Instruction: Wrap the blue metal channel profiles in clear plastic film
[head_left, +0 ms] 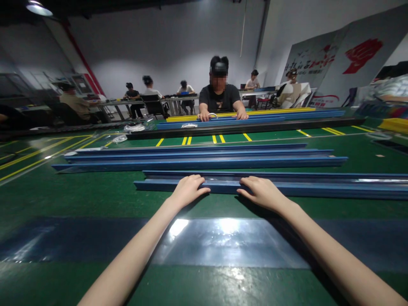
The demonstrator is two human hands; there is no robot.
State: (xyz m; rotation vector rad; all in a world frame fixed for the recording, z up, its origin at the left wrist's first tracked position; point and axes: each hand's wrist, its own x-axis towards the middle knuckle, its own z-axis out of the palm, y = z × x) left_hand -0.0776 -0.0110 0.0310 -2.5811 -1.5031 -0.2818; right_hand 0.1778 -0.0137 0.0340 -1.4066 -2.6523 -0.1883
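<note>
Both your left hand [189, 189] and right hand [262, 192] grasp the blue channel [299, 189] by its near wall; it lies straight ahead on the worktop [95, 197], long axis crosswise toward the right edge, left hand nearer its visible end.

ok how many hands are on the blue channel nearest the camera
2: the left hand, near the left end of the blue channel, and the right hand, farther right along it. Its right end runs out of view, so any hand there would be hidden.
</note>
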